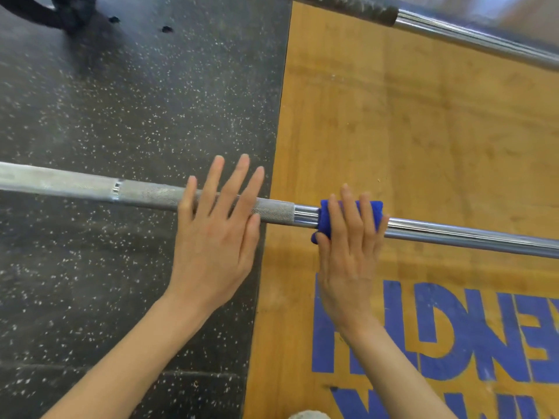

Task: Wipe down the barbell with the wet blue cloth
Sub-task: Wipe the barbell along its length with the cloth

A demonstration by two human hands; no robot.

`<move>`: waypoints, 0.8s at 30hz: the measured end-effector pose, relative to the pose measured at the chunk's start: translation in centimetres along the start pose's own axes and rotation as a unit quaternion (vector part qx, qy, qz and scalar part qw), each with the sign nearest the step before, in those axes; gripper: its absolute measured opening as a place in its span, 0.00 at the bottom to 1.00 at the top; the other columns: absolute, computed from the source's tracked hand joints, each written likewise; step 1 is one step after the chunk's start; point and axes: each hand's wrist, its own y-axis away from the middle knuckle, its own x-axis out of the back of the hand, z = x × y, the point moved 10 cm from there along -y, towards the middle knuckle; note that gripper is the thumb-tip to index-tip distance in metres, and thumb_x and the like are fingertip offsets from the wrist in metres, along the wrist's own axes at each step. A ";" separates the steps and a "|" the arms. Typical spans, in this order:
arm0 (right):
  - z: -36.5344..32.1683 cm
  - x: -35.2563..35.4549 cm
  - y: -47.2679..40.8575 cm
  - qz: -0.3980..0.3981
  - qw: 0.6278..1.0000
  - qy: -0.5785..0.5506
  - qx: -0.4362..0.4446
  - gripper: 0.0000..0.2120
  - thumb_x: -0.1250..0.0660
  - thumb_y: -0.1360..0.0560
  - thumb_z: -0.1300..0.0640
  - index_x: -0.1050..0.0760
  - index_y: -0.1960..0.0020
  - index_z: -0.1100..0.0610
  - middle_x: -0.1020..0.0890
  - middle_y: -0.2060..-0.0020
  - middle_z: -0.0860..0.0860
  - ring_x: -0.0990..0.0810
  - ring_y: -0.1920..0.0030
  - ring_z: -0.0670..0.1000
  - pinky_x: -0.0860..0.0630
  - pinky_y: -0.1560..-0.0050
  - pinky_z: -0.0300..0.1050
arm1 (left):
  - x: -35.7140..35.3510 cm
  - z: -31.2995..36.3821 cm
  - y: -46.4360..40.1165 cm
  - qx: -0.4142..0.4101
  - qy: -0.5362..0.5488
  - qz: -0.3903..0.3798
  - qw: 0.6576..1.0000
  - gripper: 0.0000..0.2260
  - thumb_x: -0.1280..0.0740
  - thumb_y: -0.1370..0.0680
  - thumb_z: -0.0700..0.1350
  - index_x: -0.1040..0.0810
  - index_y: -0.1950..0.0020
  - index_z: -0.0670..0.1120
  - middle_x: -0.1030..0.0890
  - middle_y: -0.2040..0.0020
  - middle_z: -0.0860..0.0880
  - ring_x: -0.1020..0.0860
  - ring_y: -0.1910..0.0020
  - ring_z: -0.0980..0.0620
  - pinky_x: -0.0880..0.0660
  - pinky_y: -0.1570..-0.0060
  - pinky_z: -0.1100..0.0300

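A steel barbell (453, 234) runs across the view from left to right, knurled on the left part and smooth and shiny on the right. A blue cloth (375, 211) is wrapped over the smooth part of the bar. My right hand (348, 249) lies over the cloth with its fingers draped across the bar, pressing the cloth onto it. My left hand (217, 231) rests flat on the knurled part, fingers straight and spread, just left of the cloth.
Under the left half lies black speckled rubber flooring (121, 101). The right half is a wooden platform (423, 131) with blue lettering (438, 328). A second bar (469, 34) crosses the upper right corner. A dark rounded object (54, 13) sits at the top left.
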 end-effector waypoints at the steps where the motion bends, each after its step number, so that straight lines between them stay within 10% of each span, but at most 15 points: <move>1: -0.9 -0.4 -0.1 0.005 1.000 0.010 0.013 0.21 0.43 0.14 0.57 0.41 0.23 0.57 0.39 0.23 0.54 0.48 0.19 0.54 0.53 0.20 0.59 | -0.2 -0.2 0.2 0.001 -0.002 0.007 1.000 0.23 0.50 0.14 0.49 0.39 0.18 0.47 0.42 0.18 0.47 0.47 0.18 0.43 0.55 0.22 0.45; 5: -3.4 -2.1 -0.1 -0.011 0.988 0.045 0.145 0.39 0.28 0.23 0.65 0.45 0.20 0.55 0.39 0.22 0.50 0.45 0.20 0.53 0.52 0.19 0.55 | -0.7 -0.5 -0.1 -0.005 -0.026 0.027 0.999 0.23 0.51 0.13 0.52 0.35 0.20 0.49 0.38 0.19 0.46 0.42 0.20 0.42 0.51 0.23 0.45; 24: -1.7 -1.4 -1.4 -0.039 0.997 -0.023 0.063 0.28 0.36 0.18 0.68 0.41 0.22 0.59 0.35 0.23 0.54 0.41 0.21 0.55 0.50 0.20 0.57 | -0.8 -0.7 -2.0 0.021 0.001 0.020 1.000 0.21 0.50 0.14 0.50 0.28 0.24 0.49 0.31 0.23 0.48 0.36 0.23 0.44 0.52 0.22 0.50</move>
